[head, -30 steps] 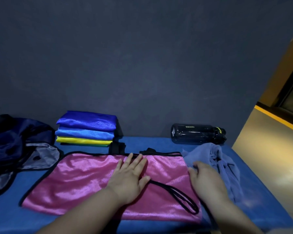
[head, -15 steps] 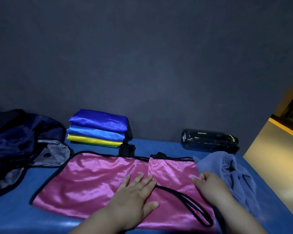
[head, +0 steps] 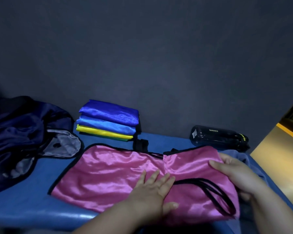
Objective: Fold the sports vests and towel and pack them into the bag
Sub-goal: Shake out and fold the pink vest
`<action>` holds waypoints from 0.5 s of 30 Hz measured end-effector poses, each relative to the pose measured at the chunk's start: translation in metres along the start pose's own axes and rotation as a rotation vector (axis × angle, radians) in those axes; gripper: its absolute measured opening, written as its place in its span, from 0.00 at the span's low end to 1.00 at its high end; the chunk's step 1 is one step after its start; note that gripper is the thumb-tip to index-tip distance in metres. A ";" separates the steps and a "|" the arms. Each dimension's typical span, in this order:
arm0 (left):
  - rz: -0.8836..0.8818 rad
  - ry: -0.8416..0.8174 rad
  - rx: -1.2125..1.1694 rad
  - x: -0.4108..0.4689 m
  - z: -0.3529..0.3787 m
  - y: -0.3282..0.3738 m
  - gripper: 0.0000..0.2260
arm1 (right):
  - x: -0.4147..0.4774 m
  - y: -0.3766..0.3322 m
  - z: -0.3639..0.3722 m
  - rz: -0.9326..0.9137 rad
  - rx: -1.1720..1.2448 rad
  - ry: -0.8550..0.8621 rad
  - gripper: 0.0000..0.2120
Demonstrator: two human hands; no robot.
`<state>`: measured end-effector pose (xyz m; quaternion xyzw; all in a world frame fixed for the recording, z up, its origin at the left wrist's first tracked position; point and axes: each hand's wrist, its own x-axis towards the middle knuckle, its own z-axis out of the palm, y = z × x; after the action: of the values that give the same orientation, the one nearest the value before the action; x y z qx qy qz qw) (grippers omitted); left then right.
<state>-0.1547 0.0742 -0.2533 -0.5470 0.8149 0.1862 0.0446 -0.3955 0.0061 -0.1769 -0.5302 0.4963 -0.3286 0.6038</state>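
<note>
A shiny pink sports vest (head: 118,173) with black trim lies flat on the blue table (head: 32,205). My left hand (head: 152,190) presses flat on its middle, fingers straight. At the vest's right edge my right hand (head: 233,173) grips the fabric, lifted slightly off the table. Behind the vest, a stack of folded vests (head: 108,122) in dark blue, light blue and yellow stands by the wall. The grey-blue towel (head: 243,156) lies crumpled behind my right hand, mostly hidden. The dark navy bag (head: 24,132) sits open at the left.
A dark water bottle (head: 218,135) lies on its side at the back right by the wall. The table's right edge drops off to a yellowish floor (head: 281,149). A dark grey wall closes off the back.
My right hand has gone from resting beside the towel to gripping the vest's right edge and raising it. My left hand slid nearer on the vest. The camera moved closer.
</note>
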 end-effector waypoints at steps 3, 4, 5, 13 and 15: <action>0.057 0.006 -0.062 -0.005 -0.002 0.005 0.36 | -0.005 -0.014 0.002 -0.012 0.022 -0.025 0.22; 0.070 0.019 -0.072 -0.008 -0.003 0.006 0.34 | -0.005 -0.017 0.002 -0.016 0.030 -0.024 0.20; 0.076 0.037 -0.078 -0.011 -0.004 0.005 0.32 | -0.007 -0.022 0.005 -0.007 0.019 -0.015 0.21; -0.099 0.327 -0.647 -0.042 -0.027 -0.044 0.23 | 0.007 -0.035 0.073 -0.040 0.140 -0.058 0.19; -0.177 0.390 -0.873 -0.052 -0.031 -0.059 0.20 | 0.018 -0.033 0.099 -0.040 0.141 -0.098 0.20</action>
<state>-0.0765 0.0894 -0.2250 -0.6063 0.6042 0.4003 -0.3271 -0.2915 0.0129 -0.1550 -0.5115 0.4313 -0.3483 0.6565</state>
